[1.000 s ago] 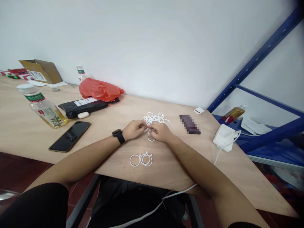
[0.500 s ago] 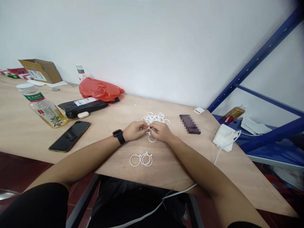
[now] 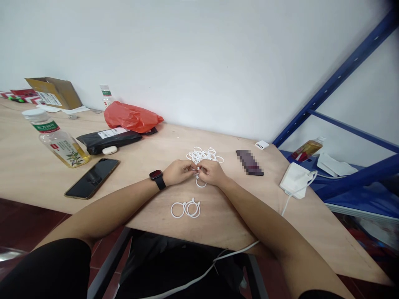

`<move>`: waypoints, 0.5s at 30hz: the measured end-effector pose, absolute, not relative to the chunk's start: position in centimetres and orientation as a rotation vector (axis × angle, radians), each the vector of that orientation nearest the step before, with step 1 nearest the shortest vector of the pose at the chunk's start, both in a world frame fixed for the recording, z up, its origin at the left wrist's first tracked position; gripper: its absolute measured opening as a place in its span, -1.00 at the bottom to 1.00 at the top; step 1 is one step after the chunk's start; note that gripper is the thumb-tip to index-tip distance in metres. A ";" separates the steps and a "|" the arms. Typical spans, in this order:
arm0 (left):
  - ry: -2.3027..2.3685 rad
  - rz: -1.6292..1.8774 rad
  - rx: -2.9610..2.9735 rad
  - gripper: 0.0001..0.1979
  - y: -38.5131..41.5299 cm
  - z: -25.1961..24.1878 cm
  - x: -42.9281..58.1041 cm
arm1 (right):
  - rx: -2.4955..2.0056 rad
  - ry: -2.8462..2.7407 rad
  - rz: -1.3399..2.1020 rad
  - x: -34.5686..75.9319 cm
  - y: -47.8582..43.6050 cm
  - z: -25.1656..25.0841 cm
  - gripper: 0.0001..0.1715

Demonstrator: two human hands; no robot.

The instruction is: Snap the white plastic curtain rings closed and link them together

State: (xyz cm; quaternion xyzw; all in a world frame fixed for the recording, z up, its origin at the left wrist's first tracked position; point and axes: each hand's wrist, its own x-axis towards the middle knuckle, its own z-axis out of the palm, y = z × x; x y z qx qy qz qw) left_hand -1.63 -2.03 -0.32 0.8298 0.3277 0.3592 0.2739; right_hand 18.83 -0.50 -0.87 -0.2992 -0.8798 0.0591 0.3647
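Note:
Both my hands meet over the table just in front of a heap of white rings [image 3: 207, 155]. My left hand [image 3: 179, 172], with a black watch on its wrist, pinches a small white part between thumb and fingers. Opposite it, my right hand [image 3: 212, 172] is closed in a pinch on the same white piece. A white ring [image 3: 201, 182] hangs or lies just below the fingertips; its top is partly hidden by them. Nearer to me, three white rings with small knobs [image 3: 185, 209] lie on the tabletop, two of them overlapping.
To the left are a phone [image 3: 92, 178], a drink bottle [image 3: 57, 139], a black parcel [image 3: 112, 140] and a red plastic bag [image 3: 134, 116]. On the right lie another phone [image 3: 249, 162] and a white power bank [image 3: 293, 180] with a cable. Blue shelving [image 3: 352, 131] stands beyond.
My hands have shifted very slightly to the right, and the ring below the fingertips with them. Both stay pinched together.

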 end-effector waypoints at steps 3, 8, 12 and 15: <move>0.863 0.962 2.236 -0.87 -2.1 -0.3 -1.4 | -0.790 -2.242 0.157 18.8 -0.3 -1.0 -0.87; 0.819 0.934 2.251 -0.87 -2.2 -0.5 -1.2 | -0.830 -2.277 0.191 19.0 0.0 -1.1 -0.82; 0.859 1.029 2.317 -0.83 -2.3 -0.4 -1.1 | -0.881 -2.215 0.168 19.2 -0.1 -1.0 -0.85; 0.999 1.123 2.378 -0.69 -2.2 -0.3 -1.2 | -0.996 -2.068 0.148 19.4 0.0 -1.0 -0.85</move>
